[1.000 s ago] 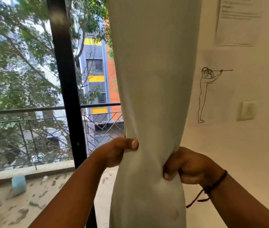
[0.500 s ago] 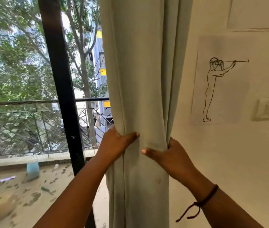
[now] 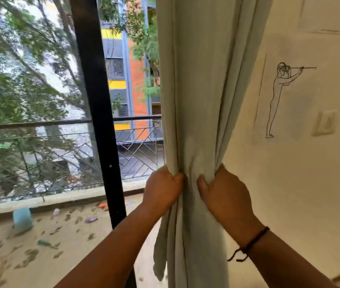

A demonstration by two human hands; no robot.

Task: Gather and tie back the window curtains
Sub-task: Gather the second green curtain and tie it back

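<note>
A pale grey-green curtain (image 3: 202,84) hangs gathered into a narrow bunch between the window and the wall. My left hand (image 3: 161,190) grips the bunch from its left side, thumb wrapped over the front folds. From the right, my right hand (image 3: 225,194) clasps the same bunch at equal height, its thumb nearly meeting the left one. The fabric pinches in at my hands and spreads out above and below. My fingers behind the cloth are hidden. No tie-back is in view.
A black window frame post (image 3: 96,113) stands left of the curtain. Beyond the glass lie a balcony railing (image 3: 135,154), a littered floor with a light blue cup (image 3: 22,220), and trees. The cream wall (image 3: 289,183) at right carries a line drawing (image 3: 279,100) and a switch (image 3: 325,122).
My hands have closed the bunch tighter, with both thumbs now closer together at the front. The view has shifted, bringing the curtain nearer the centre.
</note>
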